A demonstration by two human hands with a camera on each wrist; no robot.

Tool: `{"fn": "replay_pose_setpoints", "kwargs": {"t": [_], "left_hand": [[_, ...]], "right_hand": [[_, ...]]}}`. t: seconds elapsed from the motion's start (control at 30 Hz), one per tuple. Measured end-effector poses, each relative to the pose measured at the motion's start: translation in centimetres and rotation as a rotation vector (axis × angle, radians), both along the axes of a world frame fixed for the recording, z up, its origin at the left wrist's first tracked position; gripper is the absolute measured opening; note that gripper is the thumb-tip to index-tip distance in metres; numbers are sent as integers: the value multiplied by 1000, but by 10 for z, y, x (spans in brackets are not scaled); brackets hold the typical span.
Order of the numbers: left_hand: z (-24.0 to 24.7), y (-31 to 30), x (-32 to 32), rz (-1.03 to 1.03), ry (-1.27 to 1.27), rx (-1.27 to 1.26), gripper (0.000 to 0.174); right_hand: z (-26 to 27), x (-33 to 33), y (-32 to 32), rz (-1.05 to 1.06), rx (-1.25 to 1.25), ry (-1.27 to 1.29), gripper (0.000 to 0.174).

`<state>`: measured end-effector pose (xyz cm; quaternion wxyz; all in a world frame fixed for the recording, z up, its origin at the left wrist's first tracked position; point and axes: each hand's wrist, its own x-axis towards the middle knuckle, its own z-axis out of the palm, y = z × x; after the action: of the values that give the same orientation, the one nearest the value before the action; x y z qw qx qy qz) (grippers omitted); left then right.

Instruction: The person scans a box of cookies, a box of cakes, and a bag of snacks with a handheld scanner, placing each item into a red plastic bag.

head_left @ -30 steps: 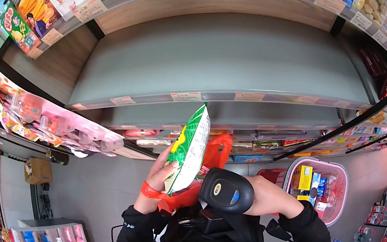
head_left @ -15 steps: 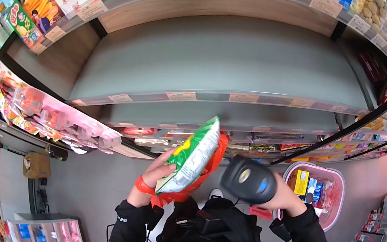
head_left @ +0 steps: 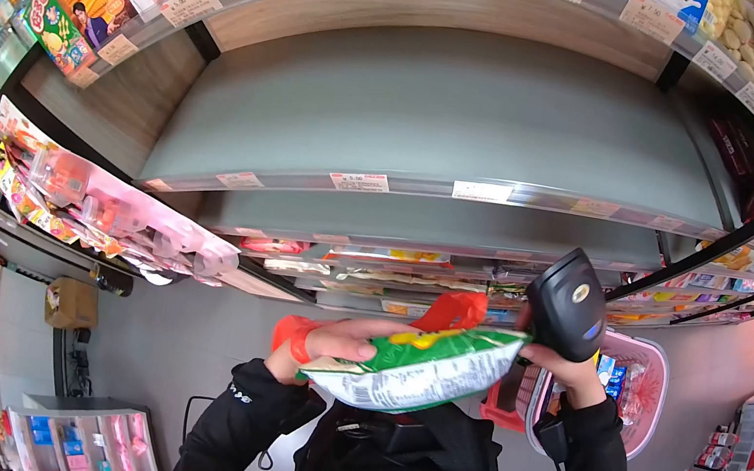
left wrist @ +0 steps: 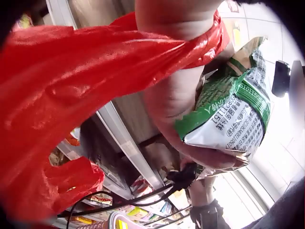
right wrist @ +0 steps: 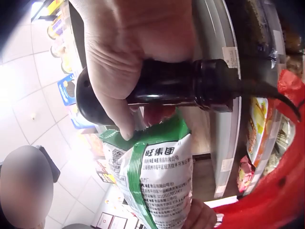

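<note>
A green and white snack bag [head_left: 418, 380] with a yellow patch lies slantwise between the hands in the head view, its printed back facing up. My left hand [head_left: 341, 340] grips one end of it, thumb on top. Around that wrist loops a red plastic bag [left wrist: 71, 86], which spreads wide across the left wrist view. My right hand [head_left: 575, 373] holds a black barcode scanner [head_left: 571, 306] by its handle. In the right wrist view, the thumb and a fingertip of the right hand meet the green top edge of the snack bag [right wrist: 162, 176].
A bare grey shelf [head_left: 456, 110] with price tags spans the front, a lower shelf with packets beneath. Hanging pink packages [head_left: 96, 201] line the left. A pink basket [head_left: 652, 397] of goods stands on the floor at right, near a black diagonal rail [head_left: 743, 229].
The snack bag has swung from nearly upright to almost level, its far end now at the right hand. The scanner has moved right and up, its head tipping upward.
</note>
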<state>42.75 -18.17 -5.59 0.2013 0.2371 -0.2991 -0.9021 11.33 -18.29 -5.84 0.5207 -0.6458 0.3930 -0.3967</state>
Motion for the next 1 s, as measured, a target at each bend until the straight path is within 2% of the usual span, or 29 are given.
{"fn": "replay_pose_setpoints", "kwargs": {"t": [0.03, 0.07, 0.17, 0.2, 0.3, 0.33, 0.37, 0.43, 0.47, 0.5, 0.57, 0.63, 0.7, 0.77, 0.8, 0.83, 0.93, 1.0], "left_hand": [[-3, -1, -4, -87, 12, -35, 74], [-9, 0, -7, -90, 26, -20, 73], [-5, -4, -18, -126, 44, -63, 72], [-6, -8, -19, -145, 42, -94, 72], [-8, -8, -24, -148, 2, -174, 72], [-7, -7, -26, -154, 1, -172, 72], [-6, -6, -29, -121, -14, -223, 71], [-8, -6, -35, -92, -21, -275, 71], [-10, -6, -36, -109, -73, -357, 71], [-13, -6, -38, -125, -127, -437, 71], [-20, -3, -43, -93, -115, -436, 69], [-23, -1, -49, 25, -172, -571, 61], [-23, 1, -55, 53, -223, -564, 60], [-24, 2, -64, 211, -331, -680, 60], [-27, 2, -69, 267, -329, -706, 60], [-27, 3, -73, 262, -326, -706, 60], [-28, 6, -86, 337, -438, -986, 64], [-29, 7, -87, 293, -489, -1045, 67]], "right_hand": [[3, 0, -1, 70, 190, -222, 49], [7, 4, -1, 43, 225, -265, 53], [-4, -2, 3, 94, 173, -235, 51], [-9, -8, 4, 65, 130, -159, 49], [-9, -14, 9, -3, 183, -199, 46], [-23, -18, 10, -132, 157, -79, 43], [-24, -18, 11, -139, 157, -80, 43], [-23, -17, 13, -300, 185, -161, 39], [-33, -20, 15, -420, 186, -119, 33], [-32, -19, 19, -520, 211, -218, 33], [-37, -28, 26, -440, 251, -483, 42], [-31, -27, 33, -341, 279, -494, 53], [-24, -19, 35, -253, 297, -475, 64], [-26, -19, 41, -205, 437, -415, 70], [-31, -14, 38, -108, 387, -570, 64], [-33, -10, 37, -86, 408, -556, 67], [-46, -10, 39, -59, 278, -149, 71], [-33, 1, 33, -47, 347, -168, 66]]}}
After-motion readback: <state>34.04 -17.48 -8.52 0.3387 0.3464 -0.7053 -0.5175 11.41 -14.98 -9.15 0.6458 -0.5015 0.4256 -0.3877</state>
